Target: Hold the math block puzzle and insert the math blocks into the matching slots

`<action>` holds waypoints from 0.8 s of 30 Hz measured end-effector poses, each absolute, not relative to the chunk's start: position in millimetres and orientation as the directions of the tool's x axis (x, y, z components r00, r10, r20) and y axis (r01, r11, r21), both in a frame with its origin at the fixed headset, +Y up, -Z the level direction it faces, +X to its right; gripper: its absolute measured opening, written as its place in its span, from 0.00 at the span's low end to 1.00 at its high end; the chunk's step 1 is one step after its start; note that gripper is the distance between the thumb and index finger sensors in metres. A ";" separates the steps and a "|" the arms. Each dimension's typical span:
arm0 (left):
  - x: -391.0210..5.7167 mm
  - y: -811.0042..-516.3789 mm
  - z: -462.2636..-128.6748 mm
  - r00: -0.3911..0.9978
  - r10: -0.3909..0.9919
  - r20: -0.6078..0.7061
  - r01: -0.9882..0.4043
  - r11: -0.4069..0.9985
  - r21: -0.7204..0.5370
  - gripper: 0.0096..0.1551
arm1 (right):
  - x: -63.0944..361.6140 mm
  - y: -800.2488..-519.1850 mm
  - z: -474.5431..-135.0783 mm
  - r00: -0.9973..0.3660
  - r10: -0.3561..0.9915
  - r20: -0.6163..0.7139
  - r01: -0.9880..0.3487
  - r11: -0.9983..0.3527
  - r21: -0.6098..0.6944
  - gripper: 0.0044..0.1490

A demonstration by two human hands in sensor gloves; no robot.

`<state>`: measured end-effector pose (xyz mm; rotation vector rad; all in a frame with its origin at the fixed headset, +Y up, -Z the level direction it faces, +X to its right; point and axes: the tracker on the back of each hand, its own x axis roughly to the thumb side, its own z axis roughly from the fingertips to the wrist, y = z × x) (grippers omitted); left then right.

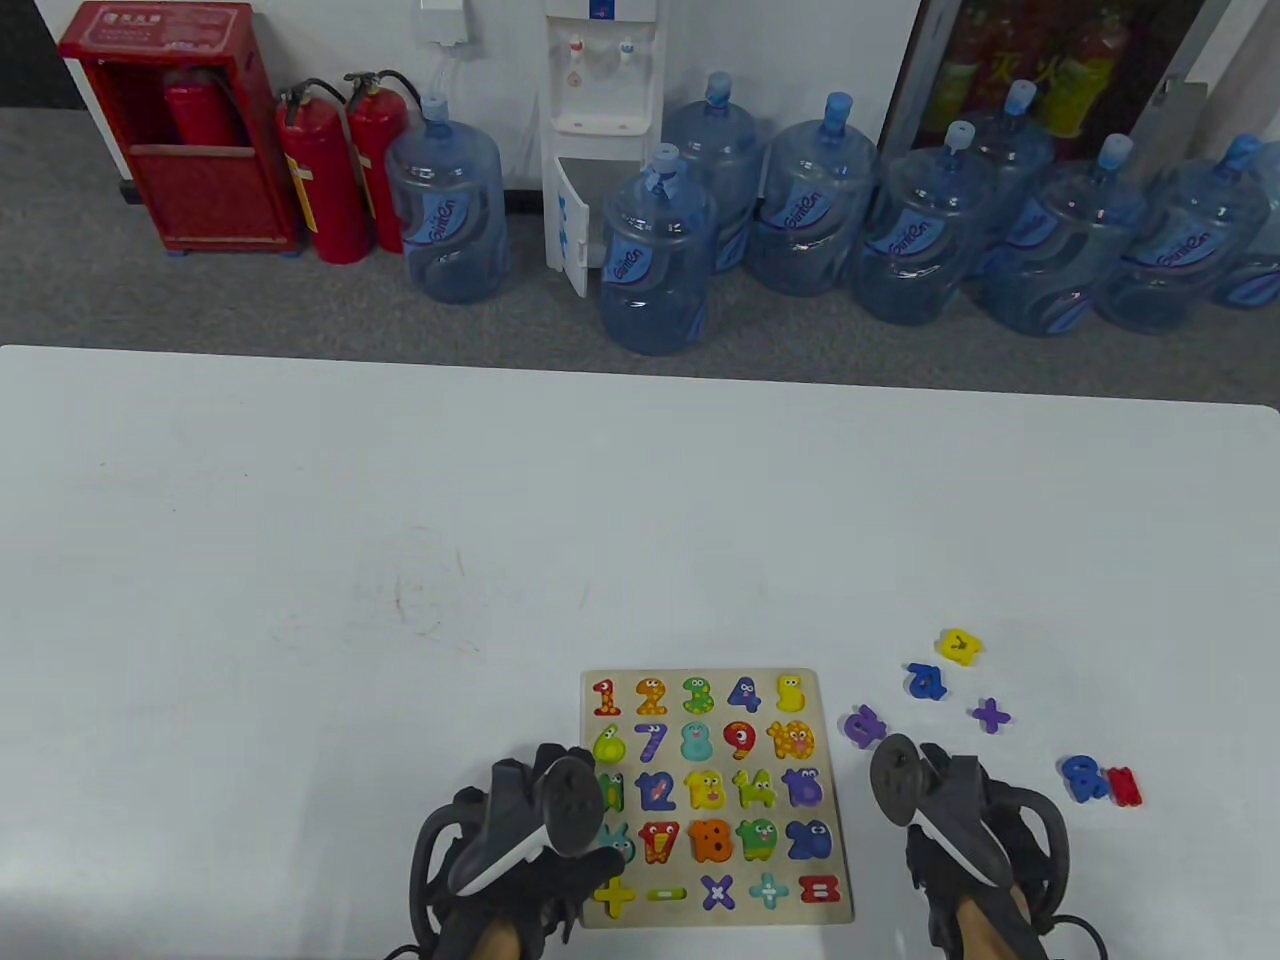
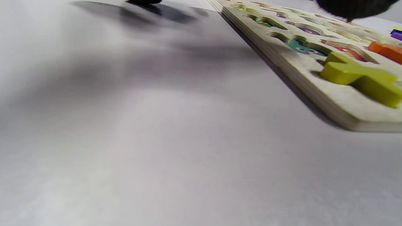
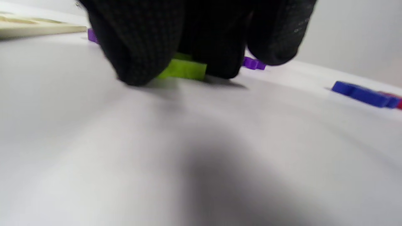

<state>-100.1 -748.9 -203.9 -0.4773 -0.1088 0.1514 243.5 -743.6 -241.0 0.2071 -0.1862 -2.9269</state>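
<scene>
The wooden puzzle board lies flat near the table's front edge, its slots filled with coloured numbers and signs. My left hand lies over the board's left edge. In the left wrist view one fingertip is over the board beyond a yellow-green plus block. My right hand is just right of the board. In the right wrist view its fingers pinch a green block that touches the table.
Loose blocks lie right of the board: purple, blue, yellow, a purple plus, and a blue one next to a red one. Water bottles stand on the floor beyond the table.
</scene>
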 end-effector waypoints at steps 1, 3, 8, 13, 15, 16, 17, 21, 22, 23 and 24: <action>-100.1 -748.9 -203.9 0.983 0.170 0.069 -0.119 0.877 -0.465 0.54 | 242.9 -744.0 -241.3 -0.969 -0.212 -0.126 0.195 -0.971 0.136 0.40; -99.9 -749.0 -203.8 0.982 0.173 0.072 -0.120 0.876 -0.468 0.54 | 243.7 -743.4 -241.0 -0.973 -0.193 -0.129 0.175 -0.975 0.139 0.40; -100.0 -749.1 -203.7 0.982 0.175 0.071 -0.122 0.874 -0.470 0.54 | 253.6 -742.2 -241.9 -0.973 -0.143 -0.179 0.125 -0.986 0.109 0.42; -100.0 -749.0 -203.7 0.982 0.177 0.071 -0.124 0.874 -0.470 0.54 | 257.5 -736.2 -240.9 -0.979 -0.079 -0.190 0.065 -0.995 0.081 0.44; -100.0 -748.9 -203.7 0.982 0.178 0.071 -0.124 0.874 -0.471 0.54 | 257.8 -729.6 -238.5 -0.983 -0.036 -0.181 0.029 -0.999 0.044 0.42; -99.9 -748.9 -203.7 0.981 0.178 0.071 -0.124 0.873 -0.471 0.54 | 256.6 -724.7 -236.0 -0.987 -0.012 -0.159 0.010 -1.000 0.016 0.39; -99.9 -748.9 -203.8 0.981 0.178 0.071 -0.124 0.873 -0.471 0.54 | 254.2 -721.8 -233.8 -0.993 0.015 -0.113 -0.017 -1.000 0.015 0.38; -99.8 -748.8 -203.7 0.981 0.178 0.072 -0.124 0.872 -0.473 0.54 | 244.9 -724.1 -231.6 -0.999 0.039 0.015 -0.037 -0.993 0.116 0.40; -99.8 -748.8 -203.7 0.981 0.179 0.072 -0.124 0.872 -0.474 0.54 | 243.8 -726.2 -232.4 -1.000 -0.016 0.008 0.016 -0.994 0.106 0.40; -99.9 -748.8 -203.7 0.981 0.180 0.072 -0.125 0.872 -0.474 0.54 | 243.7 -726.9 -232.6 -0.999 -0.031 0.009 0.031 -0.994 0.106 0.40; -99.9 -748.7 -203.7 0.981 0.180 0.072 -0.126 0.872 -0.473 0.54 | 243.6 -728.4 -232.8 -0.998 -0.054 0.008 0.055 -0.993 0.100 0.41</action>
